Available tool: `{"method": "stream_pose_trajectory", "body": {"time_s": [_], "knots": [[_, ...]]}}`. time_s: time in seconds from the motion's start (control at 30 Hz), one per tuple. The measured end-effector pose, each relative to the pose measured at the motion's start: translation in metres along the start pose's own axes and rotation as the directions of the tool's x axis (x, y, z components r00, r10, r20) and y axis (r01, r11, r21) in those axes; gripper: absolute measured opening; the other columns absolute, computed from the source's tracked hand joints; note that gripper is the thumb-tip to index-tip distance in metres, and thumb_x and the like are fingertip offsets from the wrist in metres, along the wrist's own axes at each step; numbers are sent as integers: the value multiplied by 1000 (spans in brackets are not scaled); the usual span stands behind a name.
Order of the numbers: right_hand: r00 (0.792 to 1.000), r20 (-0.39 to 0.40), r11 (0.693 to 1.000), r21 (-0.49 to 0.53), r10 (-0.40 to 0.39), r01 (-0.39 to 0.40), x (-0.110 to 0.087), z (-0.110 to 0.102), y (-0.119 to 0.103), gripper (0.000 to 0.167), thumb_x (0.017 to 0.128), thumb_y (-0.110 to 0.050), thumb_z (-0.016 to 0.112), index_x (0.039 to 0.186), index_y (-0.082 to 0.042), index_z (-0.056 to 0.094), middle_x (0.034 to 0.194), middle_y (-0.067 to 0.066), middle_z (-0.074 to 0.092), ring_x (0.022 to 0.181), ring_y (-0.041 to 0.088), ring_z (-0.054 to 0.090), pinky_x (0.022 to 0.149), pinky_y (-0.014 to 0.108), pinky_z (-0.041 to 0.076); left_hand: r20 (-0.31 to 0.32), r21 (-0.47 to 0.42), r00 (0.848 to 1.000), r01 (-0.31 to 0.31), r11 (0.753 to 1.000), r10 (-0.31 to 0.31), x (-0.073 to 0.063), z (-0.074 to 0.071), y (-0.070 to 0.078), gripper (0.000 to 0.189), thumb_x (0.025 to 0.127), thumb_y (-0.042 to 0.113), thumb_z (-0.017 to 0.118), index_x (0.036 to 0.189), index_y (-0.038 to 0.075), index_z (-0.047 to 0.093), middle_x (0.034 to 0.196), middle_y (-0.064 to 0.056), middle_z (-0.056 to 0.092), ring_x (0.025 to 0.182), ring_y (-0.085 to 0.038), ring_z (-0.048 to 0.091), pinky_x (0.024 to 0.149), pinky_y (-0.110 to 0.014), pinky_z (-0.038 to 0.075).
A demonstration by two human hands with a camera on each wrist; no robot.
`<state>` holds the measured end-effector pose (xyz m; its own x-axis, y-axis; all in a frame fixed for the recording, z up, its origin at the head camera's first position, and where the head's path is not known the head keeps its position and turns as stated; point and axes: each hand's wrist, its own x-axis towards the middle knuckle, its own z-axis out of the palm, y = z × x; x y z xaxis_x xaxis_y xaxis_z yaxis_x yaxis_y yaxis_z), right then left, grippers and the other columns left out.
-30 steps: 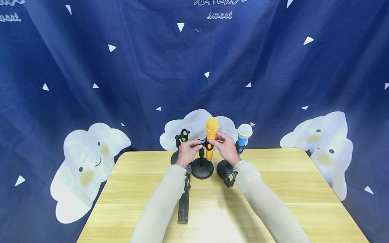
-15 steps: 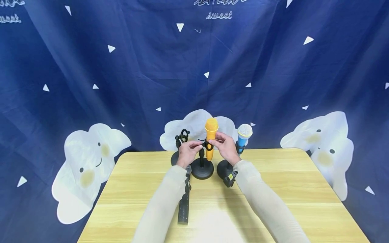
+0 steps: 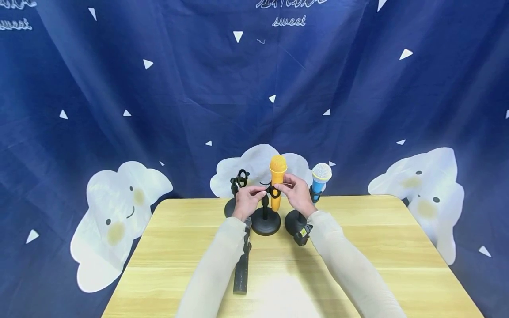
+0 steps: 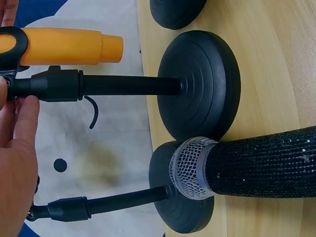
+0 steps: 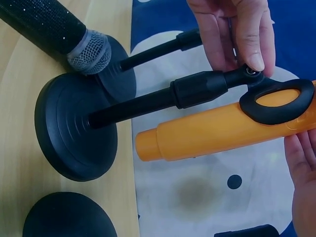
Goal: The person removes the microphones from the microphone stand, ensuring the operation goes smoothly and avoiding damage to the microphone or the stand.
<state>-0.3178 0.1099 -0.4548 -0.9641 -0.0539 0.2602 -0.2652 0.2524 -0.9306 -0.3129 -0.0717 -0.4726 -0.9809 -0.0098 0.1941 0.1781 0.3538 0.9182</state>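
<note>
An orange microphone [image 3: 277, 177] stands upright in the black clip [image 5: 276, 118] of the middle microphone stand [image 3: 266, 223]. My right hand [image 3: 297, 195] holds the microphone's body just below its head, thumb in front. On the other side, my left hand [image 3: 246, 203] pinches the joint at the top of the stand's pole, beside the clip. In the right wrist view, the left thumb lies on the joint's screw [image 5: 253, 71]. The microphone's narrow lower end [image 4: 111, 48] hangs below the clip, alongside the pole and above the base.
A blue microphone [image 3: 317, 187] with a white head sits in the right stand [image 3: 293, 222]. The left stand [image 3: 229, 208] has a bare clip [image 3: 241, 180]. A black microphone [image 4: 266, 165] with a silver head lies on the wooden table [image 3: 191, 247]. A cloud-printed blue curtain [image 3: 191, 110] hangs behind.
</note>
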Motion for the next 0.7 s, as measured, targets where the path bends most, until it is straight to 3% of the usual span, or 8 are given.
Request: {"method": "stream_pose_trajectory", "body": {"time_s": [0.27, 0.5, 0.7], "knots": [[1000, 1, 1000, 5, 0, 0, 0, -1, 0, 34, 91, -14, 75, 122, -1, 67, 113, 17, 71, 103, 31, 70, 93, 45, 55, -20, 15, 1000, -20, 1000, 20, -1, 2, -1, 18, 89, 8, 76, 106, 4, 78, 104, -10, 75, 94, -23, 72, 82, -33, 58], [1000, 0, 1000, 2, -10, 10, 0, -1, 0, 34, 91, -13, 75, 121, -1, 67, 112, 17, 71, 103, 32, 70, 93, 46, 54, -22, 15, 1000, 11, 1000, -11, -1, 2, 0, 18, 89, 10, 76, 106, 7, 78, 105, -8, 75, 95, -22, 72, 83, -33, 58], [1000, 2, 1000, -11, -23, 23, 0, -1, 1, 33, 91, -14, 75, 120, -1, 68, 111, 16, 72, 101, 30, 70, 92, 45, 55, -17, 20, 1000, 0, 1000, 0, -1, 2, -1, 18, 89, 10, 77, 106, 5, 78, 105, -9, 75, 95, -23, 71, 83, -34, 58]]}}
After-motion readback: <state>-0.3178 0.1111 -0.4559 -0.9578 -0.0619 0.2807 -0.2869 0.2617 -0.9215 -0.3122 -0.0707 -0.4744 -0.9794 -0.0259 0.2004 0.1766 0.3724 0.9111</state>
